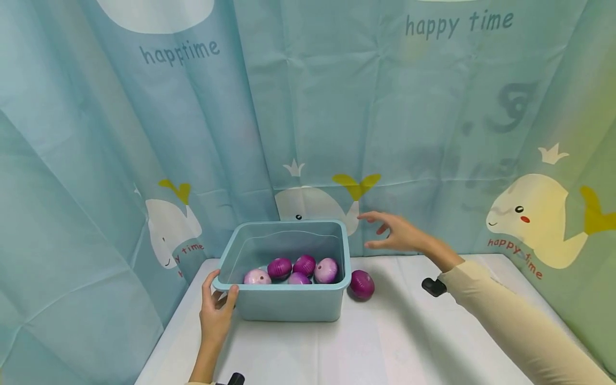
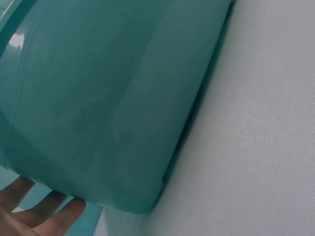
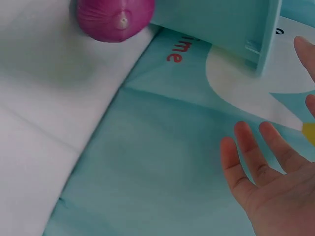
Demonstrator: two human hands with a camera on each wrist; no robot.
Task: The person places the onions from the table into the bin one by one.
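A blue plastic bin (image 1: 289,305) stands on the white table with several onions inside, some deep purple (image 1: 279,268) and some paler (image 1: 326,270). My left hand (image 1: 216,313) grips its front left corner, thumb at the front rim and fingers along the left side. In the left wrist view, fingertips (image 2: 74,209) touch the bin's wall (image 2: 108,108). Against or close by the bin's right side, a purple onion (image 1: 362,285) lies on the table. My right hand (image 1: 397,232) is in the air above and right of that onion, fingers spread and holding nothing.
The white table (image 1: 308,353) ends at a pale blue curtain (image 1: 308,107) printed with whales, which hangs close behind the bin. More curtain hangs at the left and right sides. A small black device (image 1: 434,287) sits at the right wrist.
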